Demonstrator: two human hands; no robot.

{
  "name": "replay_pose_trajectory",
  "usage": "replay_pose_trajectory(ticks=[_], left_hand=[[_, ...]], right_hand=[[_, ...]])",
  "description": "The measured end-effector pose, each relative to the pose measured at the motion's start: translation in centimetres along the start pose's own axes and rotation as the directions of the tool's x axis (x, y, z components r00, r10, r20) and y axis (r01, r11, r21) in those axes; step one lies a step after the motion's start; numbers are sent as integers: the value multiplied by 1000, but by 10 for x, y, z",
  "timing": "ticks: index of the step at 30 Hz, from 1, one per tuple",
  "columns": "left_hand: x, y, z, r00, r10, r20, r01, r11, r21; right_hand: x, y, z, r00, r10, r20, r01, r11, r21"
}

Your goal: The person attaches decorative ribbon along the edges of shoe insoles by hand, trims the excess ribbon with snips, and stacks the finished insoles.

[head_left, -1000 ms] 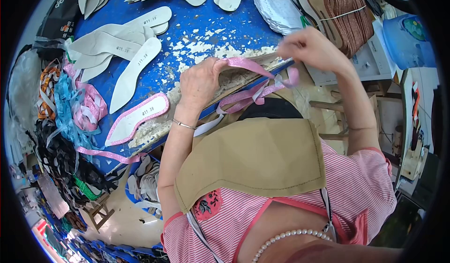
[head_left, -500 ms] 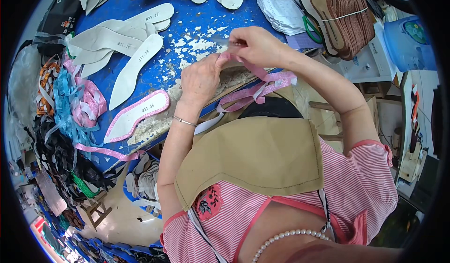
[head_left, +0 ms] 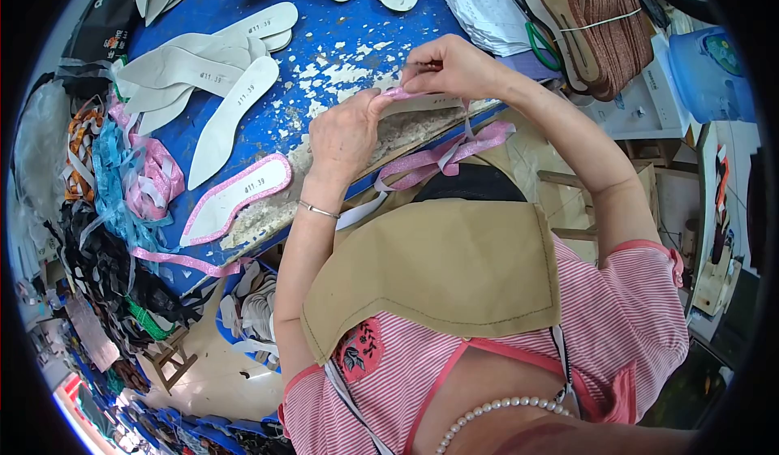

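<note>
My left hand (head_left: 345, 135) grips one end of a white insole (head_left: 422, 105) at the table's near edge, thumb and fingers closed on it. Against the insole's upper edge, the fingers of my right hand (head_left: 454, 67) are pinched together on a pink glittery strip; the fingertips partly hide it. The strip's loose length (head_left: 487, 136) hangs in loops below the insole, over the table edge. To the left of my hands lies another insole (head_left: 235, 199), edged all round in pink and printed with a number.
Plain white insoles (head_left: 235, 126) lie on the chipped blue table (head_left: 324, 21). Tangled coloured strips (head_left: 154, 183) hang at the left. Papers (head_left: 487, 17), green-handled scissors (head_left: 540, 45) and a bound stack of brown soles (head_left: 596, 29) lie at the right.
My right hand has moved slightly up, and its fingers have closed tighter at the insole's edge. More of the insole's white face shows. The strip's loops have shifted a little.
</note>
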State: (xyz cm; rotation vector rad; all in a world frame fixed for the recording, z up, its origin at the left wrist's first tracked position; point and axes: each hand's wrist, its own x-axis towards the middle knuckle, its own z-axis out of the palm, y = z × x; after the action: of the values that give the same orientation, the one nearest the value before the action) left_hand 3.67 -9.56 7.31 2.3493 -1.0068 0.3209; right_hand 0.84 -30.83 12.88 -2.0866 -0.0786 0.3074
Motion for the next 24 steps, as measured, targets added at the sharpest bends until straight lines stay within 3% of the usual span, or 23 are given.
replay_pose_trajectory(ticks=[4,8,11,13,16,18,19,20,21,23,24], left_hand=[[1,2,-2,1000,-23,-12,23,1000,-2],[7,11,-13,976,-123,177,124,992,7],[1,13,-8,993,-78,83,64,986,157],[-6,5,1,999,1,43,-10,976,219],[-8,6,-6,999,26,25,-28,995,91],[-5,6,-14,980,-67,190,71,997,-15],[-3,4,-23,1000,0,30,3,997,-75],[1,2,-33,989,62,-131,-79,989,-123],[3,1,-45,987,83,-135,-99,988,-118],[2,3,-64,848,-249,-469,126,952,-278],[3,4,-63,861,-399,-316,150,793,-591]], right_hand=[[-7,-1,3,1000,-25,-8,23,985,-171],[-9,2,7,981,-189,-40,165,929,-331],[-11,9,12,956,-283,-76,221,867,-447],[-13,9,14,904,-427,-10,335,722,-606],[-15,-5,15,928,-370,48,306,682,-664],[-11,-7,15,941,-333,60,280,668,-690],[-10,-12,12,939,-341,42,273,666,-694],[-10,-17,8,939,-338,-61,233,758,-609],[-10,-23,2,934,-322,-158,202,836,-510],[-14,-34,-3,915,-240,-325,156,952,-264],[-16,-45,-2,891,-183,-416,165,983,-79]])
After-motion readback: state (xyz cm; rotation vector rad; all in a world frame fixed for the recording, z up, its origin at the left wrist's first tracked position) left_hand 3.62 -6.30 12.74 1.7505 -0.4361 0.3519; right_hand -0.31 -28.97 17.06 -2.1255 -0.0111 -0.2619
